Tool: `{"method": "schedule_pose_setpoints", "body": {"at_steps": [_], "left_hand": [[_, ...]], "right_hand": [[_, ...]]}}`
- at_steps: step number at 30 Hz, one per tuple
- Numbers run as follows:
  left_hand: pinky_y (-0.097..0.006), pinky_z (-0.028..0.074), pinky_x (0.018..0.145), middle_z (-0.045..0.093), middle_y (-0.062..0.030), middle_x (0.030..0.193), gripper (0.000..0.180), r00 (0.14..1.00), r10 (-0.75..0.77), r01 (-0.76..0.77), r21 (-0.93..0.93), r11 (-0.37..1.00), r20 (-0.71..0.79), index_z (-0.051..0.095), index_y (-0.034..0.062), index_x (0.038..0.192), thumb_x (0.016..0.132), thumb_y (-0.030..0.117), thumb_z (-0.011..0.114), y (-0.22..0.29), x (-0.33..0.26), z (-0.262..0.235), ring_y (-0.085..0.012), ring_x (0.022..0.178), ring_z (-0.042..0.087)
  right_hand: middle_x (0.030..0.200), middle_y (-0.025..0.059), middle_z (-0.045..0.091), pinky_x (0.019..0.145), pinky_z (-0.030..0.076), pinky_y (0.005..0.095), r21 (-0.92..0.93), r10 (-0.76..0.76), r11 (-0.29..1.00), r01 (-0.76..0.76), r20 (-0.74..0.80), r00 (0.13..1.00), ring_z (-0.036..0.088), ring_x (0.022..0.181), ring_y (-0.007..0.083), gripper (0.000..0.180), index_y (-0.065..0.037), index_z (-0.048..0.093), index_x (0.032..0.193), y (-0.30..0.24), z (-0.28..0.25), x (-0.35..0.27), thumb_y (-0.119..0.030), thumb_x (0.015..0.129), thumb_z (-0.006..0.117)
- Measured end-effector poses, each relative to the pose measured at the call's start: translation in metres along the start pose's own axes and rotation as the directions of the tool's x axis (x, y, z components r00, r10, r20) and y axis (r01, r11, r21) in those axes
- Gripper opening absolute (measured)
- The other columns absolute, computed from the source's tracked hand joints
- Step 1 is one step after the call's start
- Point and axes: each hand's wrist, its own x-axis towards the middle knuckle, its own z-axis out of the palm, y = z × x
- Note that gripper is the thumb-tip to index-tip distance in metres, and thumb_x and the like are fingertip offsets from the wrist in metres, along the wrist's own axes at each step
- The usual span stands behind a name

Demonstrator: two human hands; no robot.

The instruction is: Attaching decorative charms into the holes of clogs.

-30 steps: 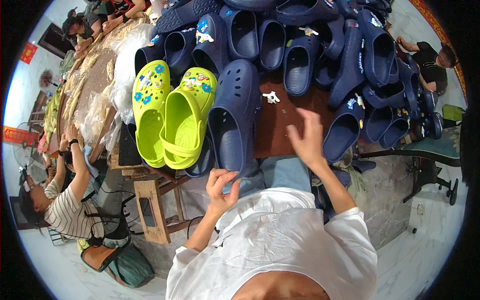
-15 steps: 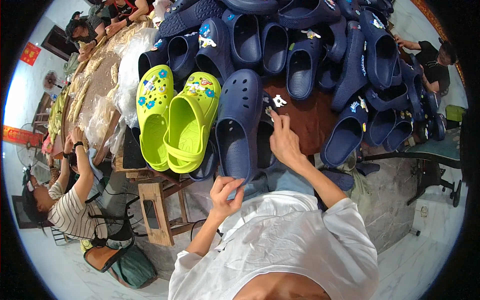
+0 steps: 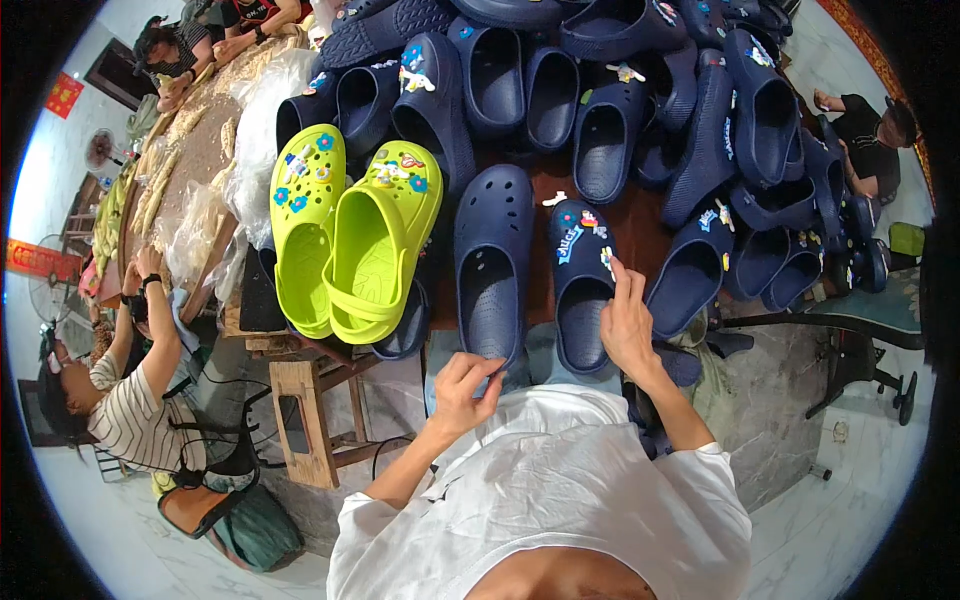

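The person's left hand pinches the heel of a plain navy clog between thumb and bent fingers. The right hand is partly closed on the right side of a decorated navy clog, fingertips near one of its charms. Both clogs lie beyond the wrists, side by side with a gap between them, heels toward the person's body. A small white charm sits just beyond the decorated clog's toe. To the left stands a lime-green pair of clogs; a pile of navy clogs covers the far side and the right. Farther left, a person in a striped shirt sits beside a round table.
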Motion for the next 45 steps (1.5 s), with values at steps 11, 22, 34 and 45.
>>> {"method": "schedule_pose_setpoints", "body": {"at_steps": [11,22,34,45], "left_hand": [[-0.035,0.051,0.067,0.061,-0.0117,0.089,0.025,0.987,-0.124,0.104,0.185,0.977,0.099,0.069,0.0049,0.093,0.069,0.001,0.074,-0.011,-0.004,-0.007,-0.0275,0.077,0.063],[-0.035,0.052,0.077,0.061,-0.0147,0.1,0.03,1.0,0.017,-0.017,-0.068,0.998,-0.003,0.069,0.0037,0.103,0.074,0.0,0.071,0.029,0.08,0.015,-0.0298,0.091,0.063],[-0.048,0.046,0.095,0.054,-0.0273,0.126,0.051,0.995,-0.022,-0.001,0.229,0.973,0.1,0.051,-0.0085,0.124,0.077,0.008,0.066,-0.041,0.18,0.109,-0.0446,0.109,0.054],[-0.044,0.052,0.079,0.06,-0.0197,0.096,0.02,0.99,-0.086,0.039,0.375,0.926,0.109,0.06,-0.0029,0.095,0.075,0.001,0.062,-0.043,0.192,0.123,-0.0374,0.092,0.058]], "right_hand": [[0.124,0.0246,0.042,0.075,0.053,0.0501,0.078,-0.069,0.995,0.065,0.048,0.996,0.062,0.089,0.0449,0.066,-0.005,0.03,0.145,-0.016,0.013,0.013,-0.001,0.084,0.054],[0.117,0.0198,0.051,0.08,0.049,0.037,0.417,0.061,0.907,-0.057,0.003,0.998,0.06,0.083,0.0252,0.048,-0.002,0.041,0.14,0.01,0.014,0.023,-0.022,0.098,0.055],[0.118,0.0158,0.06,0.091,0.048,0.043,0.095,-0.434,0.888,0.449,-0.142,0.889,0.057,0.106,0.0366,0.032,-0.001,0.056,0.123,-0.005,0.019,0.127,-0.006,0.091,0.057],[0.099,0.0168,0.056,0.083,0.048,0.0437,0.02,-0.469,0.881,0.473,-0.095,0.878,0.055,0.092,0.0364,0.038,0.001,0.056,0.116,0.001,0.029,0.135,0.004,0.078,0.063]]}}
